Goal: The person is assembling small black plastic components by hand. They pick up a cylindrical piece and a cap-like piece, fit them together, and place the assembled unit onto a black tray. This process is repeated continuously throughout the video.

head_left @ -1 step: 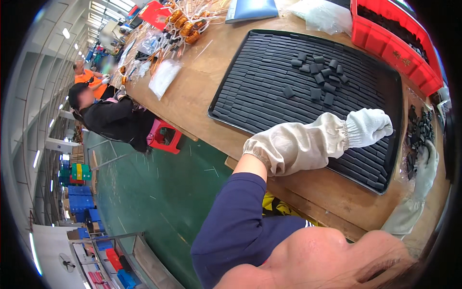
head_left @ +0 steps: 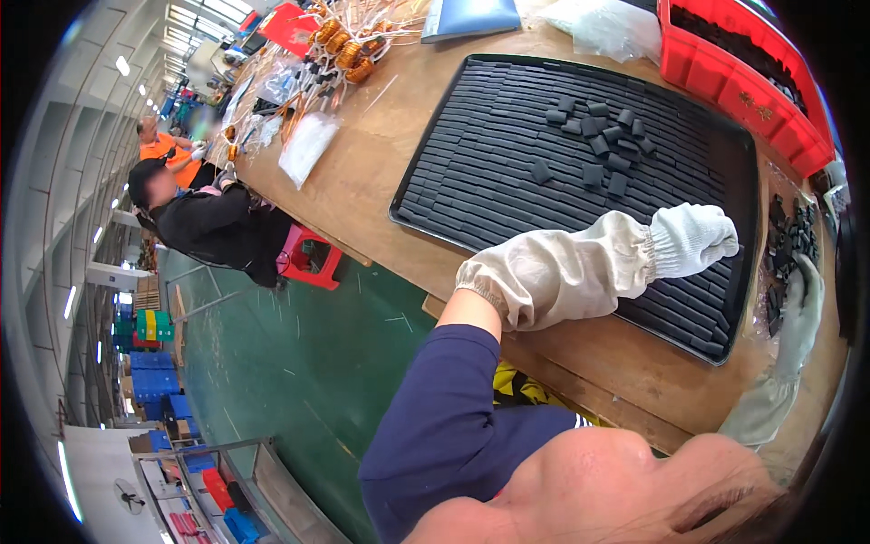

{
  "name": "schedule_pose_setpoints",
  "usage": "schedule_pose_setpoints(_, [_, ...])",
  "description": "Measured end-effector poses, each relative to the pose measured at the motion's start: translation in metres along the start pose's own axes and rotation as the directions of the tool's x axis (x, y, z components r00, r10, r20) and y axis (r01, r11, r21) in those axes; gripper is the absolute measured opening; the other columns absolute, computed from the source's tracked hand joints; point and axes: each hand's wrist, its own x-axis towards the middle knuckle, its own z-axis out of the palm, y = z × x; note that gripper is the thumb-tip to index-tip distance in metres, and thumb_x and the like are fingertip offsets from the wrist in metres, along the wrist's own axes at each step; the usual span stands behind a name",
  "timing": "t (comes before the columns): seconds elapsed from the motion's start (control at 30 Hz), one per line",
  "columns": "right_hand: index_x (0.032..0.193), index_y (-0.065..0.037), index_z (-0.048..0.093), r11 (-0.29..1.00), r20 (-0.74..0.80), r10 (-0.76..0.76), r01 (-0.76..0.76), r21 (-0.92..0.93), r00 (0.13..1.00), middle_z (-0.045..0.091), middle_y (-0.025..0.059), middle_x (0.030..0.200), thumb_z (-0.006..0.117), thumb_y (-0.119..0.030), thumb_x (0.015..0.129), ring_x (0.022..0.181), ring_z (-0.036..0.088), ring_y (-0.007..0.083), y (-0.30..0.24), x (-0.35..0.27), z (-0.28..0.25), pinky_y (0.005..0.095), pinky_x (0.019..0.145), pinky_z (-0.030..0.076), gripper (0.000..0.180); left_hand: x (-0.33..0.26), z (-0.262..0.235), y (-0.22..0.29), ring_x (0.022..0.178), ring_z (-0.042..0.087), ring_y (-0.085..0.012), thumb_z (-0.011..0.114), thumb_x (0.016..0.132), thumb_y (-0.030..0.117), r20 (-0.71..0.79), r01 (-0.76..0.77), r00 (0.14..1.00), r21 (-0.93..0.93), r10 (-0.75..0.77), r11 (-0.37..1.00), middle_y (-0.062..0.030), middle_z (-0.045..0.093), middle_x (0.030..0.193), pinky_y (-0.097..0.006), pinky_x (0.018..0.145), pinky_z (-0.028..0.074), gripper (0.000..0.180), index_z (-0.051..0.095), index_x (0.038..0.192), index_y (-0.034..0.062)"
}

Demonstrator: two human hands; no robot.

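Both gloved hands work apart: left hand (head_left: 693,238) on the ribbed black tray (head_left: 471,181), grip unclear; right hand (head_left: 802,290) flat beside it, steadying loose black blocks (head_left: 788,240).

Matt black plastic tray (head_left: 453,181) on bare wood table (head_left: 381,172).

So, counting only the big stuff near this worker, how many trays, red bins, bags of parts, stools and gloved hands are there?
Black tray: 1
Red bin beside the tray: 1
Clear bag of black pieces: 1
Red stool: 1
Gloved hands: 2, the left hand and the right hand
Total: 6
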Motion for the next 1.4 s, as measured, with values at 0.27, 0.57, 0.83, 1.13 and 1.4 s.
schedule_pose_setpoints(0.27, [0.107, -0.001, 0.067, 0.952, 0.135, -0.251, 0.219, 0.215, 0.958, 0.061, 0.0112, 0.104, 0.067, 0.010, 0.084, 0.098, 0.063, 0.0245, -0.119, -0.020, 0.040, 0.0315, 0.086, 0.050, 0.025, -0.003, 0.002, -0.004, 0.087, 0.066, -0.0371, 0.069, 0.089, 0.018, 0.127, 0.044, 0.991, 0.060, -0.051, 0.997, -0.0146, 0.067, 0.091, -0.044, 0.076, 0.054, 0.015, 0.068, 0.100, 0.0074])
schedule_pose_setpoints(0.57, [0.106, -0.002, 0.067, 0.952, 0.068, -0.221, 0.200, 0.233, 0.973, 0.062, 0.0122, 0.106, 0.068, 0.009, 0.083, 0.097, 0.063, 0.0262, -0.114, -0.021, 0.041, 0.0334, 0.085, 0.051, 0.026, 0.004, -0.011, 0.014, 0.096, 0.069, -0.0297, 0.068, 0.092, 0.027, 0.302, 0.288, 0.923, -0.132, -0.238, 0.949, -0.0167, 0.070, 0.100, -0.038, 0.085, 0.053, 0.032, 0.066, 0.112, 0.0026])
schedule_pose_setpoints(0.83, [0.106, -0.003, 0.067, 0.921, 0.094, -0.194, 0.148, 0.360, 0.977, 0.063, 0.0108, 0.104, 0.068, 0.009, 0.083, 0.092, 0.065, 0.0219, -0.120, -0.015, 0.039, 0.0309, 0.080, 0.052, 0.026, 0.005, -0.011, 0.008, 0.089, 0.066, -0.0131, 0.073, 0.089, 0.020, 0.275, 0.322, 0.921, -0.146, -0.275, 0.935, -0.0071, 0.071, 0.098, -0.029, 0.078, 0.054, 0.030, 0.067, 0.114, 0.0053])
schedule_pose_setpoints(1.13, [0.106, -0.001, 0.061, 0.546, 0.225, 0.136, -0.262, 0.796, 0.965, 0.063, 0.0077, 0.112, 0.059, 0.004, 0.092, 0.099, 0.059, 0.0117, -0.111, -0.029, 0.039, 0.0252, 0.089, 0.048, 0.015, 0.003, -0.015, 0.026, 0.073, 0.054, -0.0031, 0.075, 0.089, 0.023, 0.536, 0.679, 0.728, -0.470, -0.429, 0.564, 0.0026, 0.064, 0.095, -0.020, 0.061, 0.046, 0.031, 0.063, 0.114, 0.0084])
schedule_pose_setpoints(1.4, [0.104, -0.002, 0.059, 0.657, 0.109, 0.136, -0.172, 0.734, 0.985, 0.063, 0.0088, 0.111, 0.062, 0.003, 0.092, 0.099, 0.059, 0.0131, -0.108, -0.034, 0.047, 0.0269, 0.089, 0.049, 0.013, 0.002, -0.018, 0.028, 0.068, 0.051, -0.0027, 0.076, 0.089, 0.023, 0.564, 0.744, 0.666, -0.455, -0.488, 0.489, 0.0037, 0.062, 0.087, -0.020, 0.058, 0.044, 0.031, 0.064, 0.113, 0.0072])
